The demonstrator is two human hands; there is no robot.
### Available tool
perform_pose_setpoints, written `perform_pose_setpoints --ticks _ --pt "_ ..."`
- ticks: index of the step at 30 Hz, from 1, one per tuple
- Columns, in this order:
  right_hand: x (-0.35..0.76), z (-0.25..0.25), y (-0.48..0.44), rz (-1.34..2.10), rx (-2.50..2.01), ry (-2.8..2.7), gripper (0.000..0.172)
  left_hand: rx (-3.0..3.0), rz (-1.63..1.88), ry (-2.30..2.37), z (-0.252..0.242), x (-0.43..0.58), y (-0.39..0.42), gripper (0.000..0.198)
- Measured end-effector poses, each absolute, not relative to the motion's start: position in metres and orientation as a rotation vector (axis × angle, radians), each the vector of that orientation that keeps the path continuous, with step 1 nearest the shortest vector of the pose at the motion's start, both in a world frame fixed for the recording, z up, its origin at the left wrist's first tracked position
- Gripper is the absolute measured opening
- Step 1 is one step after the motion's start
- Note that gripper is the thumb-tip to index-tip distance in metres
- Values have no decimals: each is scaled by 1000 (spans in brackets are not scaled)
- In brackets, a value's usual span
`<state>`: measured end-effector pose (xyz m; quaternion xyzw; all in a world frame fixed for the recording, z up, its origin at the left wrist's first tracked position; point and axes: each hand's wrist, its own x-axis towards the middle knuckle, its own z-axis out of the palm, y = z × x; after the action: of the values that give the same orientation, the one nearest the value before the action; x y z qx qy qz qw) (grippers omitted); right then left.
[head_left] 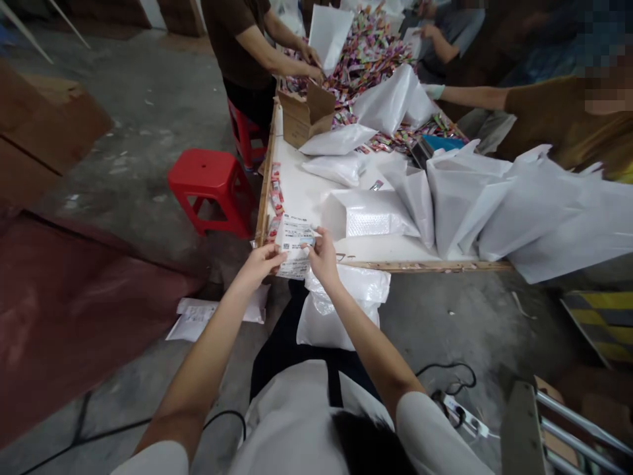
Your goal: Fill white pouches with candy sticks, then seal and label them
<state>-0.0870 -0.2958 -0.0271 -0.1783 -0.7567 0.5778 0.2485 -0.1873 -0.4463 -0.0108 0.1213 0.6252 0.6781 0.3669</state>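
Observation:
A printed shipping label sheet [295, 239] is stretched between both my hands at the table's near left corner. My left hand [263, 262] pinches its left edge, and my right hand [324, 254] pinches the right edge. On my lap, under the right forearm, lies a white bubble mailer [341, 316]. Just beyond my right hand, an open bubble mailer [378, 214] rests on the white table [321, 183]. A row of small red packets [275, 191] runs along the table's left edge.
Several white mailers [459, 204] stand along the right side. A cardboard box [297, 119] and a heap of colourful sachets [366, 49] are farther back, where other people work. A red stool [208, 188] stands left. Labelled parcels [195, 320] and a power strip [467, 417] lie on the floor.

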Motion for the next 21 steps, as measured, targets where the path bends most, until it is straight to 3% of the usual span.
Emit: perform_pose_setpoints --ticks 5,8,15,18,21 --pt "-85 -20 -296 1501 -381 -2213 24 25 1744 1341 5 -204 -421 36" --pt "-71 -15 -298 1318 -430 -2280 12 -11 1744 1380 6 -211 -410 32" --pt "-64 -8 -315 791 -354 -2388 15 133 1681 1678 -15 -221 -413 34" --pt "-32 32 -333 641 -196 -2264 15 337 1521 2013 -21 -230 -415 30" --pt "20 94 -341 718 -160 -2028 12 664 1148 2412 -19 -241 -415 25"
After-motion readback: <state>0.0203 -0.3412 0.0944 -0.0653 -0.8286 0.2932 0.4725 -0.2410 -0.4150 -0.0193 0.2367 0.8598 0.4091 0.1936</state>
